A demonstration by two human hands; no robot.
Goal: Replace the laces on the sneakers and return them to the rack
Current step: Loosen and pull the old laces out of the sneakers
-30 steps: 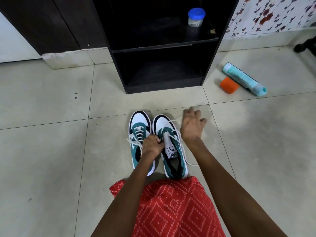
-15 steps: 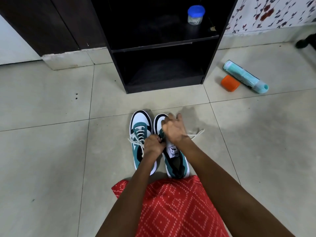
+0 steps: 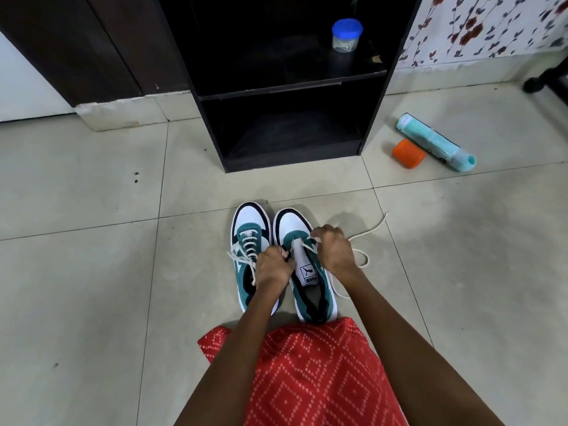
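Note:
Two teal, white and black sneakers stand side by side on the tiled floor, toes toward the rack. The left sneaker (image 3: pixel 247 238) is laced, with loose white ends spilling to its left. The right sneaker (image 3: pixel 295 226) is laced only near the toe; its white tongue stands up. My left hand (image 3: pixel 273 265) grips the right sneaker's left eyelet edge. My right hand (image 3: pixel 333 249) pinches the white lace (image 3: pixel 368 233) at the shoe's right side, and the lace trails over the floor to the right. The black shoe rack (image 3: pixel 289 87) stands just beyond the shoes.
A small jar with a blue lid (image 3: pixel 346 35) sits on the rack's upper shelf. An orange cap (image 3: pixel 408 153) and a teal cylinder (image 3: pixel 435 142) lie on the floor right of the rack. My red patterned garment (image 3: pixel 307 373) covers my lap below the shoes.
My right hand came back from the floor to the right sneaker and now pinches the lace at its right side; the lace end lies further right. My left hand has stayed put.

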